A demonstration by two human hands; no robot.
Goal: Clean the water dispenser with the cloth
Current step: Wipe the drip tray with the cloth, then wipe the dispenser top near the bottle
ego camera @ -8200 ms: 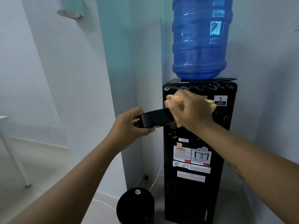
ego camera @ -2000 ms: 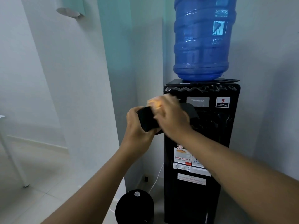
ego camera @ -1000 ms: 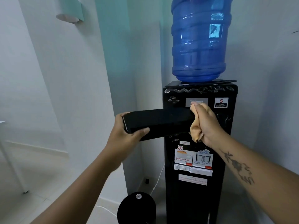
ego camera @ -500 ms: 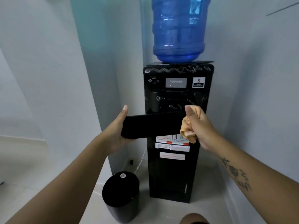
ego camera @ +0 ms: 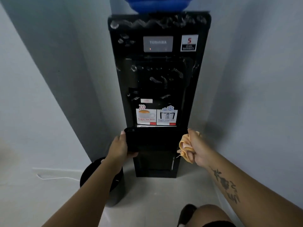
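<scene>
Water dispenser (ego camera: 159, 63) stands upright in the wall corner, blue bottle (ego camera: 157, 4) on top, pale smears across its black front. My left hand (ego camera: 119, 148) grips the left end of a black tray (ego camera: 152, 140), fingers curled round its edge; tray held level before the dispenser's lower half. My right hand (ego camera: 198, 149) sits at the tray's right end, fingers closed round the bunched orange cloth (ego camera: 185, 148); contact with tray unclear. Black bin (ego camera: 101, 177) on floor, left of dispenser
</scene>
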